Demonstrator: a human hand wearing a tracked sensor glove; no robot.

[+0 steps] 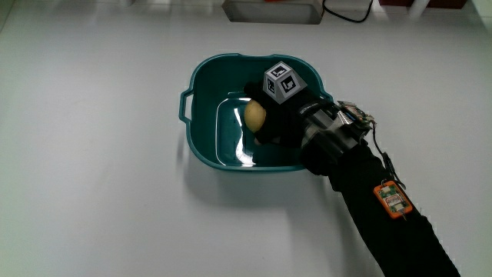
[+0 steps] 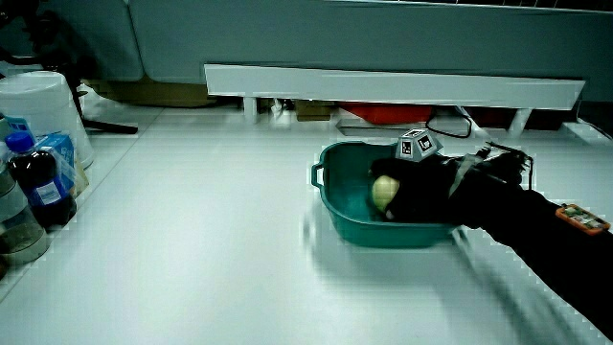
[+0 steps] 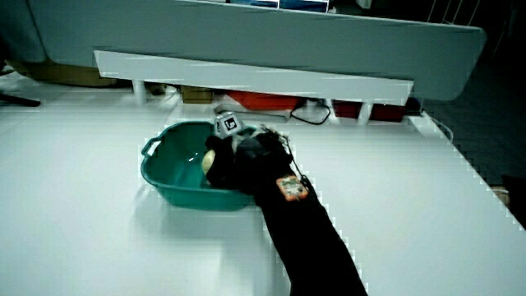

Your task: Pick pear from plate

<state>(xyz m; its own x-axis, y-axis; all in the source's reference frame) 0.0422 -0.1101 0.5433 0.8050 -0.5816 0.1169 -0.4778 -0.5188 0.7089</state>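
Note:
A pale yellow pear (image 1: 254,116) sits inside a teal dish (image 1: 201,151) with raised walls and a small handle. The hand (image 1: 274,115) reaches into the dish, and its black fingers curl round the pear from both sides, so that only part of the fruit shows. The patterned cube (image 1: 282,80) sits on the back of the hand. The pear (image 2: 384,191) (image 3: 210,158), the dish (image 2: 347,230) (image 3: 165,192) and the hand (image 2: 418,182) (image 3: 235,156) show in both side views. The forearm (image 1: 384,223) runs from the dish toward the person.
A white box (image 1: 273,10) and a black cable (image 1: 350,15) lie near the low partition (image 2: 393,84). In a side view, a dark bottle (image 2: 36,188) and a white tub (image 2: 43,105) stand at the table's edge. An orange tag (image 1: 392,198) is fixed on the forearm.

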